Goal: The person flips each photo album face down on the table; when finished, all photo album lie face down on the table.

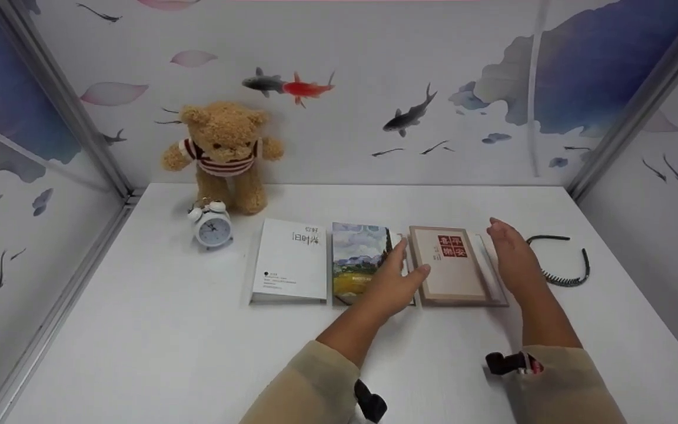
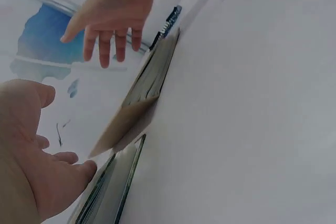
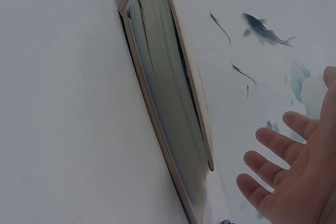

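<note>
Three books lie in a row on the white table. On the left is a white book (image 1: pixel 292 259), in the middle a book with a painted landscape cover (image 1: pixel 356 259), and on the right a tan book (image 1: pixel 451 271) with a red square print. Above the gap between the landscape and tan books is my left hand (image 1: pixel 395 285), fingers extended, holding nothing. My right hand (image 1: pixel 512 253) stands upright beside the tan book's right edge, fingers straight. In the right wrist view the tan book's pages (image 3: pixel 163 77) show between slightly parted covers.
A black toothed headband (image 1: pixel 568 280) lies right of my right hand. At the back left a teddy bear (image 1: pixel 227 153) in a striped shirt leans by the wall, with a white alarm clock (image 1: pixel 212 227) in front of it. Printed panels enclose the table (image 1: pixel 156 353).
</note>
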Available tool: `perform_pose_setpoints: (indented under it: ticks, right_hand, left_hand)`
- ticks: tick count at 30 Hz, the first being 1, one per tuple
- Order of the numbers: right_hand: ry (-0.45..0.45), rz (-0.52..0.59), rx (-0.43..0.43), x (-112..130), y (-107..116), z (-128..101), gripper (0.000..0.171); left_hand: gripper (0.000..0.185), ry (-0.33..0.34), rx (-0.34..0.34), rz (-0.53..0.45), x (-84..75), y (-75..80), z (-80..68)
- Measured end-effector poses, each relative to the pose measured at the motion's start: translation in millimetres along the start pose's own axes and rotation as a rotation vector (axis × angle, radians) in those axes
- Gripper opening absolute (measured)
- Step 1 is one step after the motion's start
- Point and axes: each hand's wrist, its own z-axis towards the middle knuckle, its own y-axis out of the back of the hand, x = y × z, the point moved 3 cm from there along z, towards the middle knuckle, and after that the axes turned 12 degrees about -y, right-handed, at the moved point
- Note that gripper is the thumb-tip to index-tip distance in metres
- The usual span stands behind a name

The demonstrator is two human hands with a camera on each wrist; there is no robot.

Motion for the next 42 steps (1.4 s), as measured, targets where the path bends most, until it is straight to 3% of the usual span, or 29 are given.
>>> perform_pose_setpoints:
  ticks: [3,8,14,21,23,28,33,37,42]
  right_hand:
    - [-0.033,0.075,0.065,-8,-7,-1,0.093]
    - [-0.07,0.14,0.142,-16,-12,-2,0.1]
    - [-0.07,0.162,0.179,-14,-12,-5,0.098]
    - [-0.086,0.152,0.234,-8,-20,-10,0.099]
    - [-0.062,0.153,0.255,-4,-24,-12,0.097]
    - [0.003,0.184,0.296,5,-28,-17,0.088]
    - [0.019,0.164,0.27,18,-29,-26,0.083]
    - [0.082,0.21,0.23,34,-31,-35,0.076]
    - [0.132,0.248,0.212,49,-34,-45,0.068]
  left_hand:
    - [0.079,0.037,0.01,-0.152,2.0,-9.6,-2.0]
    - [0.075,0.017,0.036,-0.266,3.4,-22.2,0.4]
    - [0.078,-0.002,0.024,-0.351,4.5,-29.1,3.7]
    - [0.079,-0.027,0.02,-0.339,0.7,-26.0,2.0]
    - [0.077,-0.04,-0.005,-0.342,-1.6,-22.3,1.7]
    - [0.069,-0.064,-0.048,-0.455,-10.0,-16.8,4.2]
    - [0.062,-0.039,-0.049,-0.534,-16.6,-15.2,3.2]
    - [0.057,-0.027,-0.069,-0.581,-21.1,-13.6,0.8]
    - [0.05,0.0,-0.122,-0.717,-25.7,-11.0,0.8]
